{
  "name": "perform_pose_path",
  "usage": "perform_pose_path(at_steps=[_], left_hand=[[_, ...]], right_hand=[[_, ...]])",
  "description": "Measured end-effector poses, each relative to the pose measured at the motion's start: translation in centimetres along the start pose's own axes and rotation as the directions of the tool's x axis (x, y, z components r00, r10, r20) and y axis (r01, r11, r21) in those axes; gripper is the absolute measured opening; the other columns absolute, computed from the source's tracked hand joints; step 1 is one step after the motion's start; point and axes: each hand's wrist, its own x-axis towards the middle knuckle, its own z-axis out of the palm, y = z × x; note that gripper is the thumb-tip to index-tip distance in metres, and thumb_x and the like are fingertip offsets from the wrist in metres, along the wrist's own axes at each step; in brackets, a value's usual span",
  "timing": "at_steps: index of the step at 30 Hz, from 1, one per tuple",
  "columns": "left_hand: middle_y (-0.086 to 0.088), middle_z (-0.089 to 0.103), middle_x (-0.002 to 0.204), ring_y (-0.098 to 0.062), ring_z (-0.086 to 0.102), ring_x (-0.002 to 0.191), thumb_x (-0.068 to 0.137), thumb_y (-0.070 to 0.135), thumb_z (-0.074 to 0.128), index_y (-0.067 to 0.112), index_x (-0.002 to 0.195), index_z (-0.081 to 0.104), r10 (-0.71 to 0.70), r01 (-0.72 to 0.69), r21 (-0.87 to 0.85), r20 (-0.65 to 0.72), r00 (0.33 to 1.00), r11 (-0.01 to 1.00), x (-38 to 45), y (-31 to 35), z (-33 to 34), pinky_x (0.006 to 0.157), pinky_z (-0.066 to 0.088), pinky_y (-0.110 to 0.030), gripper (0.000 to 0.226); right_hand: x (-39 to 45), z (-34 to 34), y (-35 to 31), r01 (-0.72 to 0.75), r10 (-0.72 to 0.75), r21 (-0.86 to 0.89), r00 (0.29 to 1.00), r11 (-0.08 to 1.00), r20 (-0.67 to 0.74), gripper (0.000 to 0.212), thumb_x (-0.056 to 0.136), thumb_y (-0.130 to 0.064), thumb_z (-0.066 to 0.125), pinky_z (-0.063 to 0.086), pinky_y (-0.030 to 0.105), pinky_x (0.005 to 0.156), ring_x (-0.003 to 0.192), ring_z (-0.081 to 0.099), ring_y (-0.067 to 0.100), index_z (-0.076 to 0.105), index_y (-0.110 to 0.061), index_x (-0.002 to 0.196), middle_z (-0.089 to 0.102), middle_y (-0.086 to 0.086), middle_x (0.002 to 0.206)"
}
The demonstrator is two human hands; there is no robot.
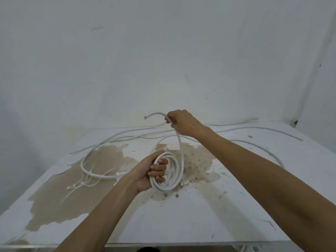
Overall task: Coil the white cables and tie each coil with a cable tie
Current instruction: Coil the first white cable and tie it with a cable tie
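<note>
My left hand (151,171) grips a coil of white cable (173,180) of several loops, held upright above the table's middle. From the coil the same cable rises to my right hand (181,124), which is closed on it higher up and farther back. The cable's free end (151,115) sticks out to the left of that hand in the air. Other loose white cables (112,139) lie across the back of the table. Several white cable ties (81,184) lie in a small heap at the left.
The table (200,215) is white with large patches of peeled paint showing brown. A white wall stands close behind it, and a corner is at the right. One loose cable (269,131) runs along the back right edge.
</note>
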Motion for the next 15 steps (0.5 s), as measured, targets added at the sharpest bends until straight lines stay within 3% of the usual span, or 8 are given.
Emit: perform_pose_path(at_steps=[3,6,9,12,15], left_hand=[[0.01,0.025,0.042,-0.008,0.014,0.035,0.095,0.044,0.054,0.018,0.065,0.044,-0.014,0.014,-0.001,-0.01,1.0,1.0,0.3,-0.1,-0.4,0.044,0.031,-0.02,0.041],[0.009,0.026,0.045,-0.007,0.022,0.034,0.1,0.048,0.049,0.017,0.067,0.046,-0.013,0.012,-0.058,-0.02,1.0,0.998,0.7,0.0,-1.0,0.046,0.039,-0.022,0.045],[0.008,0.029,0.049,-0.008,0.028,0.038,0.098,0.048,0.052,0.016,0.07,0.049,-0.03,0.028,-0.125,-0.017,0.999,0.992,1.0,-0.1,-1.5,0.051,0.041,-0.024,0.043],[0.006,0.033,0.054,-0.01,0.033,0.043,0.093,0.045,0.057,0.014,0.072,0.052,-0.039,0.037,-0.127,-0.01,0.999,0.991,1.3,-0.5,-1.6,0.057,0.033,-0.024,0.038],[0.005,0.035,0.054,-0.01,0.034,0.044,0.092,0.043,0.057,0.012,0.07,0.054,-0.032,0.03,-0.084,-0.023,0.999,0.996,1.2,-0.6,-0.8,0.057,0.03,-0.025,0.038]], right_hand=[[-0.9,0.7,-1.2,0.119,-0.125,-0.268,0.992,0.956,-0.008,0.032,0.097,-0.014,0.061,0.047,0.039,0.077,0.108,0.054,0.021,0.067,-0.025,0.127,0.059,0.003,0.114],[-2.0,1.6,-2.3,0.176,-0.189,-0.301,0.982,0.937,-0.016,0.025,0.103,-0.023,0.051,0.041,0.034,0.07,0.1,0.061,0.025,0.068,-0.027,0.121,0.067,0.0,0.107],[-3.0,1.8,-2.8,0.174,-0.172,-0.168,0.985,0.97,0.029,0.027,0.103,-0.025,0.05,0.051,0.035,0.078,0.099,0.066,0.02,0.071,-0.026,0.121,0.075,-0.004,0.109],[-3.8,1.6,-3.6,0.09,-0.103,0.088,0.982,0.992,0.159,0.034,0.104,-0.022,0.041,0.055,0.031,0.078,0.096,0.066,0.014,0.07,-0.02,0.122,0.074,-0.001,0.112],[-4.2,1.5,-4.5,-0.112,0.045,0.366,0.981,0.924,0.187,0.042,0.1,-0.049,0.045,0.061,0.033,0.076,0.09,0.068,0.014,0.072,-0.019,0.113,0.068,-0.005,0.093]])
